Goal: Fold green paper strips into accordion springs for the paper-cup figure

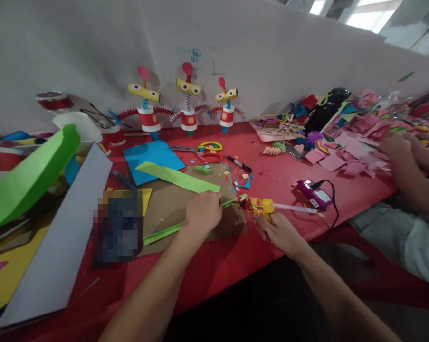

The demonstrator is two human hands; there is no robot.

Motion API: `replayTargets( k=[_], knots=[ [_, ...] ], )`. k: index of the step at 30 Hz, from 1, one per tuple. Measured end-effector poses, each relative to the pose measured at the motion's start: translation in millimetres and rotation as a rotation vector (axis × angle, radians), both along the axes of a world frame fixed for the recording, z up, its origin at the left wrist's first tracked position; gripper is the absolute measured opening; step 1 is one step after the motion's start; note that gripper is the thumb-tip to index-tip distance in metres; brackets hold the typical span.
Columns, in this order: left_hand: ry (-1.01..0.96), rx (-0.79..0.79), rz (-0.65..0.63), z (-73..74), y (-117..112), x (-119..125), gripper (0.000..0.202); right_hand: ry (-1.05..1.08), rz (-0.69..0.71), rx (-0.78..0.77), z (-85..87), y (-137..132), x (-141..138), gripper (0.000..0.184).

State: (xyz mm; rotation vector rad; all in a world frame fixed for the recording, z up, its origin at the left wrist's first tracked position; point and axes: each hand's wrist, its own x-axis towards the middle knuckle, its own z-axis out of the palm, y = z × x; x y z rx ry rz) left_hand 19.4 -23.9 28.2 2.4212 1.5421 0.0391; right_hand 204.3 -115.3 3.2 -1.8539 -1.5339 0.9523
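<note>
My left hand (203, 212) is closed on a narrow green paper strip (164, 234), one end of which pokes out past my fingers. In my right hand (280, 233) is a yellow hot glue gun (264, 204), a clear glue stick (295, 208) jutting from its back. The gun's nozzle, covered in coloured scraps, is close to the strip's end; whether they touch I cannot tell. Under my left hand lies a brown cardboard sheet (164, 209). A wider green strip (178, 177) rests just beyond that hand, with a small folded green paper spring (203, 169) behind it.
Several paper-cup figures (150, 118) stand along the wall. Blue paper (153, 161), scissors (209, 153) and a black pen (238, 164) lie ahead. A purple corded device (314, 194) is at right, near pink paper scraps (357, 147) and another person's hands (395, 145). A pixelated patch (118, 228) sits left.
</note>
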Motion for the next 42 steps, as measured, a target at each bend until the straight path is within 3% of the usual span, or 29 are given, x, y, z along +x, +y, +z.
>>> replayTargets(
  k=[7,16,35,42],
  knots=[
    [-0.048,-0.060,0.014,-8.3,6.7,1.0,0.016,-0.040,-0.023,0.010,4.3,-0.6,3.0,0.052],
    [-0.028,-0.097,0.021,-2.2,6.1,1.0,0.017,-0.016,-0.027,0.005,4.6,0.8,6.0,0.051],
    [-0.047,-0.087,0.018,-5.9,8.8,-0.1,0.015,-0.082,-0.125,0.054,6.3,2.9,17.0,0.046],
    [-0.048,-0.081,0.016,-5.8,7.5,0.7,0.016,-0.105,-0.091,0.027,12.2,0.7,4.3,0.046]
  ],
)
